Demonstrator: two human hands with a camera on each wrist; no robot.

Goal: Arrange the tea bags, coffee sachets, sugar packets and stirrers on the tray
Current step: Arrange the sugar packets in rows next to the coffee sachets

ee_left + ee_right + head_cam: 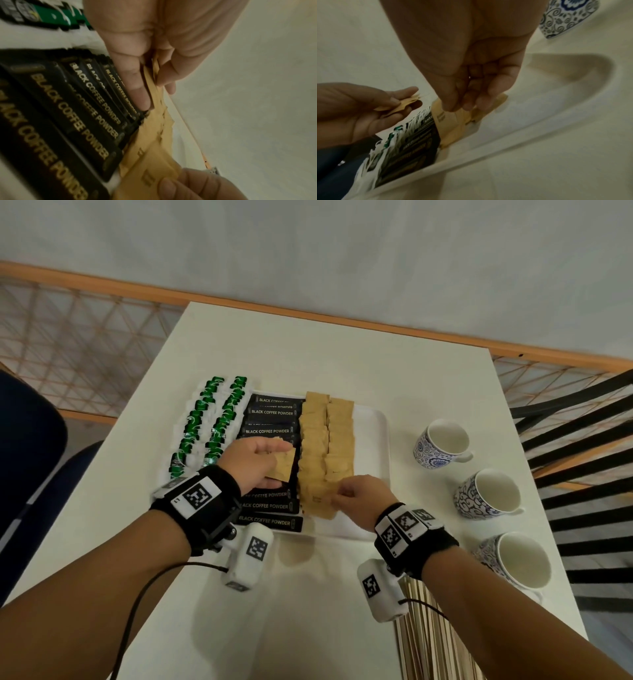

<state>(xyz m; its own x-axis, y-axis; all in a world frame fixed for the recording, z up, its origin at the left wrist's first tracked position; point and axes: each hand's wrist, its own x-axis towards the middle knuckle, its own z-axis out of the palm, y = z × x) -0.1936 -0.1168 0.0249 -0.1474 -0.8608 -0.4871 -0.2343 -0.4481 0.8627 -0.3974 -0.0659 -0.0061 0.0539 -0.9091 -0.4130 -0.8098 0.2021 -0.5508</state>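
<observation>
While my left hand (255, 462) hovers over the black coffee sachets (269, 431), its thumb and fingers pinch a small stack of brown sugar packets (282, 470), fingers curled around their edges; the left wrist view shows the thumb pressing the stack against the forefinger. My right hand (359, 494) sits just beside it, over the near end of the brown packet rows (327, 440), with thumb and fingertips (450, 106) closed on the edge of one brown packet (318, 501) lying at the front of the row. Both hands are well curled, neither spread flat. Below them the white tray (373, 433) holds the black sachets in a column under my left hand and the two brown rows under my right. Beyond my left hand run two rows of green-and-white tea bags (209, 422). Wooden stirrers (428, 642) lie under my right forearm, off the tray. Three patterned cups (442, 443) stand well to the right of my right hand.
</observation>
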